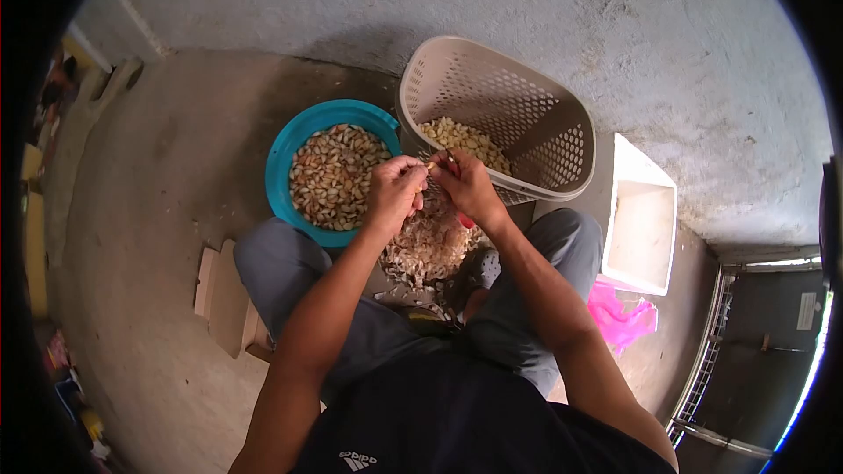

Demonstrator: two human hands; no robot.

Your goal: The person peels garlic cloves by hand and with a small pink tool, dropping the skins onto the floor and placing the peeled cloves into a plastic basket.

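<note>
Above a heap of papery garlic skins [430, 250], my two hands meet fingertip to fingertip. My left hand [395, 196] is closed in a pinch on a garlic clove [430, 168], which is mostly covered by the fingers. Closed too, my right hand [470, 189] grips what looks like a small red-handled knife [465, 220], largely hidden by the palm. Unpeeled cloves [338, 175] fill a teal basin [279, 171] on the left. Pale peeled cloves [467, 141] lie in the bottom of a beige perforated basket [549, 110] beyond my right hand.
A white foam box [669, 237] stands by the wall on the right, with a pink plastic bag [619, 316] below it. Flattened cardboard [230, 303] lies left of my knee. The grey wall [615, 17] rises behind the basket.
</note>
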